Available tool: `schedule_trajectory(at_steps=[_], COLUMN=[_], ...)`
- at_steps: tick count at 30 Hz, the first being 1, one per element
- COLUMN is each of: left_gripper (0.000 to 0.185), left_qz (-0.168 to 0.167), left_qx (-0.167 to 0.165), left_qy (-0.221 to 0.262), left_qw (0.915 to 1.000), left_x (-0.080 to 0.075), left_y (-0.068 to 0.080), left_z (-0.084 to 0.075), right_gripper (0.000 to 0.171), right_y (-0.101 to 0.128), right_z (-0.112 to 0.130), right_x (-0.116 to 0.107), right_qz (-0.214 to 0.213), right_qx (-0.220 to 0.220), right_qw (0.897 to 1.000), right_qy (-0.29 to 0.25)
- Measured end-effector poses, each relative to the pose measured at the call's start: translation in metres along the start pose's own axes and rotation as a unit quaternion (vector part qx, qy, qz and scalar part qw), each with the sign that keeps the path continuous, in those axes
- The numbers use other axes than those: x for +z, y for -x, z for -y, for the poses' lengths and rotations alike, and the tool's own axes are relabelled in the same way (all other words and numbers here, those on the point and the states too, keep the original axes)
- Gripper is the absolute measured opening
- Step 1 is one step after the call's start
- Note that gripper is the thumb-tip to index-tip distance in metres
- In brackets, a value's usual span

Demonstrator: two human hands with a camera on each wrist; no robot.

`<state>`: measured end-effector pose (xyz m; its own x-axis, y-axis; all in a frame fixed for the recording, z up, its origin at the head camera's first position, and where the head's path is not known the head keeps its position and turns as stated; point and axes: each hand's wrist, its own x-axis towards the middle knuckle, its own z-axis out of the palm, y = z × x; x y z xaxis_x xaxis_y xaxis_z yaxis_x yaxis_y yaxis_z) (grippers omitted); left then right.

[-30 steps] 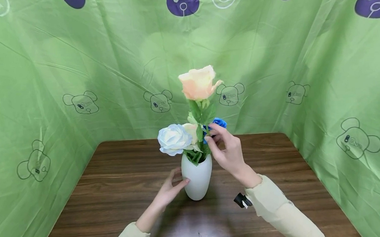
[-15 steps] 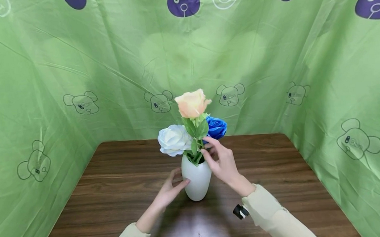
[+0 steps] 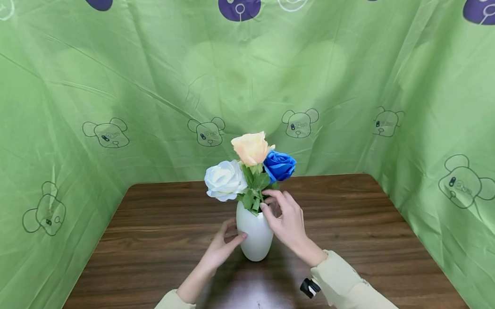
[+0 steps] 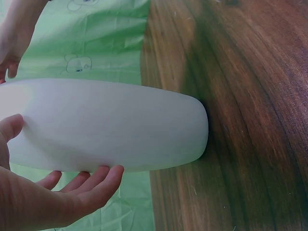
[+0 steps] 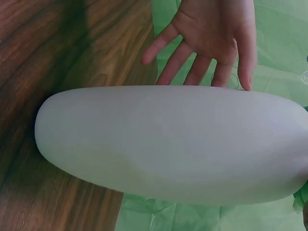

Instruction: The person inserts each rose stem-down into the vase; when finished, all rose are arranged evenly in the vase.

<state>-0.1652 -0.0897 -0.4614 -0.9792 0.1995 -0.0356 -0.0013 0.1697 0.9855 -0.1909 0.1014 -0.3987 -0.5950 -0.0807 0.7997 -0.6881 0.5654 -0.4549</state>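
A white vase (image 3: 254, 237) stands upright on the table, holding artificial roses. My left hand (image 3: 218, 251) holds its left side; in the left wrist view, that hand's thumb and fingers (image 4: 103, 185) span the vase wall. At the vase mouth my right hand (image 3: 290, 222) pinches the green stem of the peach rose (image 3: 251, 148), whose lower end is hidden inside. To the left leans a pale blue-white rose (image 3: 225, 180), and a blue rose (image 3: 280, 165) sits at the right. Green leaves (image 3: 251, 185) fill the space below the blooms.
The brown wooden table (image 3: 159, 240) carries the vase near its middle. Green printed cloth (image 3: 154, 84) hangs behind and along both sides. Black devices are strapped at both wrists, by the pale sleeves (image 3: 344, 276).
My right hand has moved down and slightly left with the peach rose, lowering its bloom toward the others. More of the blue rose shows. The left hand stays on the vase.
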Motion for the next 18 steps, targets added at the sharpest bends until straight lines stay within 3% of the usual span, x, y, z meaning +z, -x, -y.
schedule_trajectory(at_steps=[3,9,13,18], left_gripper=[0.062,0.063,0.062,0.060], left_qz=[0.003,0.009,0.007,0.005], left_qx=[0.003,0.002,0.000,0.001], left_qy=[-0.001,-0.001,0.003,0.006], left_qw=[1.0000,1.0000,1.0000,1.0000], left_x=[0.000,0.000,0.000,0.001], left_y=[0.001,0.003,0.002,0.001], left_z=[-0.001,-0.002,-0.002,-0.002], right_gripper=[0.021,0.016,0.013,0.016], right_y=[-0.001,-0.018,-0.032,-0.042], right_z=[0.000,0.008,0.017,0.023], right_x=[-0.004,-0.014,-0.016,-0.013], right_qz=[-0.021,-0.083,-0.066,-0.026], right_qx=[0.007,-0.011,0.010,0.042], right_qw=[1.000,0.989,0.988,0.994], right_qy=[-0.021,-0.125,-0.136,-0.094])
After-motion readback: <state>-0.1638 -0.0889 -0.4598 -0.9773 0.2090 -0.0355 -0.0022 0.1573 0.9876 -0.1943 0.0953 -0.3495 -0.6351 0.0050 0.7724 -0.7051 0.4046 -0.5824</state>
